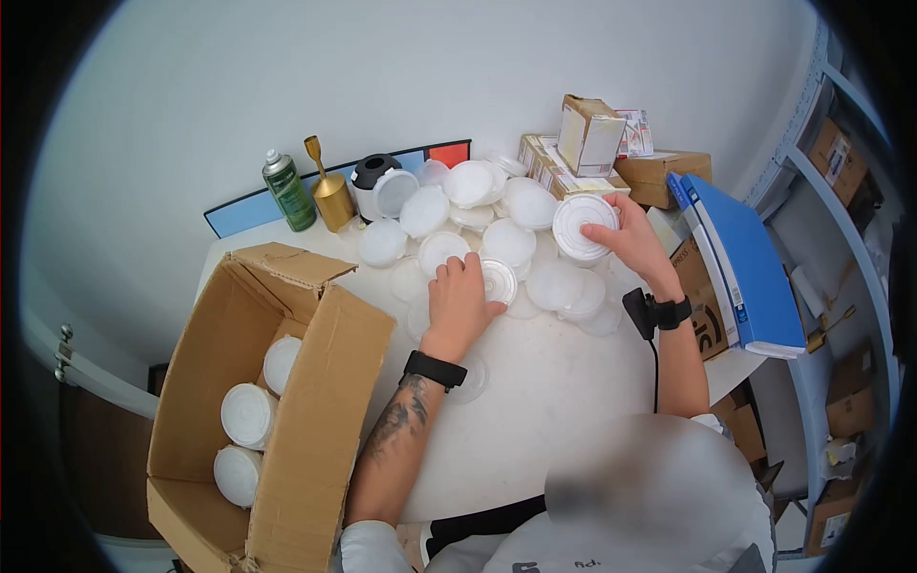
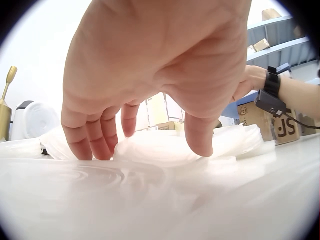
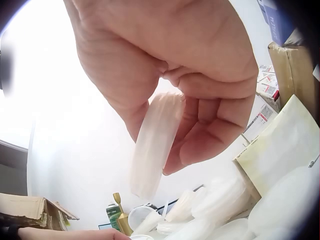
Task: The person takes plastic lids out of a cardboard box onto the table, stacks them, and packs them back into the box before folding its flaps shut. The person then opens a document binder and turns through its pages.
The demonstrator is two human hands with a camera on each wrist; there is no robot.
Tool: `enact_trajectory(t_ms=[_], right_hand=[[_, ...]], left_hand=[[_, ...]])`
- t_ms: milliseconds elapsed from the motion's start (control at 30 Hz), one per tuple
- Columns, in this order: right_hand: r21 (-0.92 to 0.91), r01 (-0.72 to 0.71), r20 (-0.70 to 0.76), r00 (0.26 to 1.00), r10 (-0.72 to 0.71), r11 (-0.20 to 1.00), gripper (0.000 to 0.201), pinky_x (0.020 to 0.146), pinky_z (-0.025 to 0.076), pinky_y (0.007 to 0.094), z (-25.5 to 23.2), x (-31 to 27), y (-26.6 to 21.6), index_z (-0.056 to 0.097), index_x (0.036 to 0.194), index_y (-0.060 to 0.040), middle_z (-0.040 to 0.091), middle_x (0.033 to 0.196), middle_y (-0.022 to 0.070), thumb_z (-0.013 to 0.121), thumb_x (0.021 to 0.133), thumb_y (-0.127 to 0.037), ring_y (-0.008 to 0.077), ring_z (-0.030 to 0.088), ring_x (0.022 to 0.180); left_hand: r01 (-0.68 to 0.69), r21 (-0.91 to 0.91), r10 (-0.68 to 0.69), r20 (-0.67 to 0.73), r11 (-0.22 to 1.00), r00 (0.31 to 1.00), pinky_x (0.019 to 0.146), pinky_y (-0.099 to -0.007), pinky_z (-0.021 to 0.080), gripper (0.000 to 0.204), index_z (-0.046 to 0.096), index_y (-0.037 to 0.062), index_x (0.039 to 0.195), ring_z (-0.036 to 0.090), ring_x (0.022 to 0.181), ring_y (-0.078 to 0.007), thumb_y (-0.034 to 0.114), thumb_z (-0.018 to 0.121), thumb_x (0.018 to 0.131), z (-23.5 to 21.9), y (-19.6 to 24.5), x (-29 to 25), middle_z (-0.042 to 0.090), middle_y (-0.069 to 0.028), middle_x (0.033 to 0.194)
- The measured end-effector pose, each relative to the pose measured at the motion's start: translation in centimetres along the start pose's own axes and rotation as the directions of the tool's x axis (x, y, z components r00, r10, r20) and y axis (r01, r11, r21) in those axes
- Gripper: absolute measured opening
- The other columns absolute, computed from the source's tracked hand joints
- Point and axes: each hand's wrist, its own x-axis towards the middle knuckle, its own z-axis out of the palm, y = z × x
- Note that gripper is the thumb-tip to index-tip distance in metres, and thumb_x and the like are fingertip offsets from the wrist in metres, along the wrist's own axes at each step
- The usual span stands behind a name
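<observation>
Right hand (image 1: 630,237) pinches stacked lids (image 1: 577,229); left hand (image 1: 457,304) brackets another lid (image 1: 500,283), grip indeterminable. Scattered lids (image 1: 468,183) crowd the table (image 1: 535,411) between cardboard carton (image 1: 320,430) and blue binder (image 1: 750,267).

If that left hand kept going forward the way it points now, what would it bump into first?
Most likely the round white lid just ahead of the left hand in the head view, though depth is unclear and they may already be touching.
</observation>
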Motion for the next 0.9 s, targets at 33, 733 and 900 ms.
enact_trajectory(t_ms=[33,733,900], right_hand=[[-0.114,-0.115,0.065,0.990,0.123,0.987,0.042,0.073,0.057,0.0275,0.1,-0.1,-1.9,0.063,0.123,-0.0021,0.073,0.109,0.0058,0.081,0.093,-0.027,0.0105,0.069,0.090],[-0.563,0.062,0.142,0.990,0.023,0.824,0.068,0.090,0.057,0.0396,11.3,5.9,2.7,0.057,0.131,0.0068,0.071,0.113,0.0197,0.084,0.085,-0.035,0.0263,0.071,0.103],[0.203,-0.252,0.246,0.948,0.200,0.946,0.055,0.094,0.059,0.0335,8.3,4.8,0.4,0.056,0.140,0.0048,0.071,0.126,0.0135,0.074,0.098,-0.025,0.0183,0.071,0.113]], left_hand=[[-0.002,0.001,0.002,0.001,1.000,1.000,0.090,-0.0518,0.053,0.067,0.053,-0.0028,0.128,0.060,0.114,-0.0413,0.019,0.091,0.077,0.1,0.1,-0.1,0.057,-0.0228,0.122],[0.148,-0.223,-0.095,0.232,0.964,0.968,0.084,-0.0508,0.059,0.042,0.065,-0.0022,0.109,0.074,0.097,-0.0428,0.028,0.081,0.085,-1.7,-3.5,0.4,0.075,-0.0255,0.105],[0.314,-0.342,-0.185,0.360,0.886,0.914,0.069,-0.0427,0.061,0.034,0.064,-0.0044,0.110,0.074,0.069,-0.0368,0.022,0.073,0.091,-3.2,-3.1,0.8,0.074,-0.0258,0.099]])
